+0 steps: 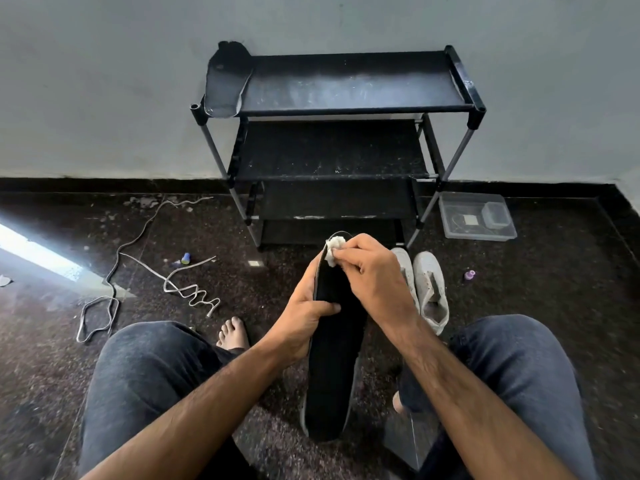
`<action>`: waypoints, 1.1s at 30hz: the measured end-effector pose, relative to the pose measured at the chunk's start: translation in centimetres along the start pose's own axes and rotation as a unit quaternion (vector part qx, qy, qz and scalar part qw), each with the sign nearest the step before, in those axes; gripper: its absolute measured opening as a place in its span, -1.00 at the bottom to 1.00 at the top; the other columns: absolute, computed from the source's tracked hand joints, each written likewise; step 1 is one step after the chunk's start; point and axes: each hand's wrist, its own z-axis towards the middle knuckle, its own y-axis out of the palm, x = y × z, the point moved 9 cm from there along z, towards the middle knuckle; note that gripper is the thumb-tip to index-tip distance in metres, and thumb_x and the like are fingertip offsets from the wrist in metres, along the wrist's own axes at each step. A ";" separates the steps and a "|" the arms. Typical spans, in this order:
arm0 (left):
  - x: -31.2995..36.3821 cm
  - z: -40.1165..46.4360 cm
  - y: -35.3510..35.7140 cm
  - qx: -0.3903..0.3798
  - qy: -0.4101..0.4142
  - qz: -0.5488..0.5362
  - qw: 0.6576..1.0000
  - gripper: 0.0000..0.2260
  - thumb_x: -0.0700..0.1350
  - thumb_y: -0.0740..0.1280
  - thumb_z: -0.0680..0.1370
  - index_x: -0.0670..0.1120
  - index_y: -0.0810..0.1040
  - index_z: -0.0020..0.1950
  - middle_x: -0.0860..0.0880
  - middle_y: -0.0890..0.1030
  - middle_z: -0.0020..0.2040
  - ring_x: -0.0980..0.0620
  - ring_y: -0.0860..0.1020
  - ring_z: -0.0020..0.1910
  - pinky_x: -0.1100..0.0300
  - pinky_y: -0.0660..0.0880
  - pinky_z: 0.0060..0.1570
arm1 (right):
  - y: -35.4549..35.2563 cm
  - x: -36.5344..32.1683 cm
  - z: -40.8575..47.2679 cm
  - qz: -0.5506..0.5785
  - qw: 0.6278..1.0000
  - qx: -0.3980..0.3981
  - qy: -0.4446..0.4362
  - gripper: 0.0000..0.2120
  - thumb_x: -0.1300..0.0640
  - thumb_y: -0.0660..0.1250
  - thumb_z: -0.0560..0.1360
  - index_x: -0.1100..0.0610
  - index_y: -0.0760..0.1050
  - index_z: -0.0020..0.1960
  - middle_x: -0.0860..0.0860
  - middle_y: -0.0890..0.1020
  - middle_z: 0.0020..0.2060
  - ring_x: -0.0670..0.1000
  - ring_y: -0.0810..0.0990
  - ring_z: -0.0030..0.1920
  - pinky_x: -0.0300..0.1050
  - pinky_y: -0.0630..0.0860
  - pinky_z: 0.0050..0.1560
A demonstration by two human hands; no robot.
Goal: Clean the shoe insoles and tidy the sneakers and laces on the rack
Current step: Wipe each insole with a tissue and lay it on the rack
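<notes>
My left hand [304, 306] grips a long black insole [332, 375] by its left edge, holding it lengthwise between my knees. My right hand [374, 271] pinches a small white cloth wad [334, 249] against the insole's far tip. A second dark insole [227, 81] lies on the left end of the top shelf of the black shoe rack [346, 109]. Two white sneakers [427, 285] stand side by side on the floor just right of my right hand. Two loose white laces [183, 289] sprawl over the dark floor at the left.
A clear plastic box [476, 216] with small items sits right of the rack by the wall. A blue cap [186, 258] and a purple cap [469, 274] lie on the floor. My bare foot [233, 334] rests between my knees. Sunlight strikes the floor at far left.
</notes>
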 end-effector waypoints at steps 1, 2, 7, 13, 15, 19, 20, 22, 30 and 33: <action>0.0 -0.1 0.1 -0.003 0.001 0.002 1.000 -0.20 -0.61 0.14 0.49 0.05 0.29 0.58 -0.09 0.59 0.32 -0.05 0.60 0.25 0.11 0.61 0.11 | -0.4 0.4 0.1 -0.001 1.000 0.008 0.012 -0.88 0.31 0.40 0.56 0.21 0.70 0.04 -0.01 0.61 -0.12 -0.05 0.61 -0.12 -0.09 0.62 -0.09; -0.1 -0.1 0.2 -0.005 0.001 0.004 1.000 -0.18 -0.61 0.14 0.49 0.08 0.27 0.59 -0.06 0.56 0.39 -0.05 0.57 0.32 0.08 0.59 0.17 | -0.7 0.9 0.2 -0.011 1.000 0.015 0.023 -0.87 0.32 0.42 0.54 0.21 0.70 0.04 -0.01 0.61 -0.14 -0.06 0.61 -0.16 -0.11 0.62 -0.12; -1.0 -0.2 0.2 0.008 -0.018 0.012 1.000 -0.19 -0.58 0.17 0.45 0.10 0.31 0.56 -0.04 0.52 0.44 -0.08 0.51 0.41 0.08 0.56 0.20 | -3.1 5.2 0.3 -0.002 0.989 0.074 0.130 -0.82 0.29 0.48 0.50 0.15 0.71 0.09 0.00 0.63 -0.16 -0.02 0.65 -0.16 -0.22 0.59 -0.13; -0.9 0.0 -0.2 0.026 -0.012 0.028 0.999 -0.21 -0.51 0.24 0.40 0.01 0.31 0.57 -0.11 0.56 0.40 -0.05 0.54 0.36 0.13 0.55 0.17 | -2.4 0.7 0.1 0.036 0.998 0.034 0.032 -0.80 0.30 0.45 0.53 0.18 0.69 0.15 -0.01 0.61 -0.11 -0.11 0.59 -0.15 -0.35 0.52 -0.12; -0.7 -0.2 0.3 0.003 -0.010 0.035 0.999 -0.21 -0.58 0.19 0.44 0.01 0.29 0.58 -0.14 0.55 0.37 -0.03 0.57 0.31 0.15 0.56 0.15 | -0.8 0.0 -0.1 -0.001 1.000 0.006 0.002 -0.82 0.32 0.41 0.54 0.18 0.69 0.11 -0.02 0.58 -0.13 -0.09 0.57 -0.14 -0.27 0.55 -0.11; -0.4 -0.4 0.4 -0.018 -0.004 0.048 0.999 -0.16 -0.52 0.21 0.38 0.04 0.26 0.60 -0.08 0.44 0.52 -0.08 0.44 0.48 -0.08 0.42 0.41 | -2.5 3.4 0.5 -0.004 0.995 0.064 0.075 -0.86 0.33 0.45 0.50 0.18 0.71 0.03 -0.01 0.61 -0.17 -0.05 0.61 -0.18 -0.19 0.57 -0.13; -0.5 -0.4 0.4 -0.012 -0.007 0.050 0.999 -0.16 -0.50 0.22 0.37 0.04 0.28 0.59 -0.06 0.44 0.52 -0.08 0.41 0.50 -0.11 0.37 0.46 | -3.4 4.5 0.5 0.005 0.990 0.088 0.107 -0.85 0.31 0.47 0.49 0.17 0.72 0.04 -0.01 0.63 -0.17 -0.05 0.63 -0.17 -0.19 0.58 -0.12; -0.7 -0.2 0.0 0.016 -0.016 0.047 0.999 -0.18 -0.46 0.25 0.34 0.06 0.33 0.55 -0.03 0.49 0.48 -0.05 0.44 0.48 -0.08 0.37 0.47 | -5.4 5.7 0.3 0.023 0.979 0.138 0.146 -0.83 0.28 0.50 0.49 0.15 0.72 0.07 -0.02 0.64 -0.16 -0.09 0.63 -0.18 -0.25 0.58 -0.13; -0.8 0.2 -1.1 0.057 0.001 0.037 0.998 -0.24 -0.58 0.19 0.38 -0.06 0.36 0.52 -0.21 0.57 0.34 -0.11 0.57 0.31 0.12 0.59 0.16 | 0.7 -0.7 -1.2 0.024 0.998 -0.057 0.009 -0.86 0.29 0.45 0.49 0.14 0.72 0.00 -0.01 0.60 -0.16 -0.08 0.59 -0.14 -0.20 0.56 -0.06; -0.2 0.2 -1.2 0.049 0.009 0.028 0.998 -0.21 -0.61 0.18 0.38 -0.04 0.37 0.53 -0.19 0.56 0.37 -0.08 0.56 0.33 0.13 0.59 0.19 | 1.1 0.2 -0.7 -0.003 0.999 -0.047 0.009 -0.87 0.29 0.43 0.50 0.16 0.71 0.00 -0.02 0.57 -0.17 -0.06 0.58 -0.16 -0.20 0.56 -0.07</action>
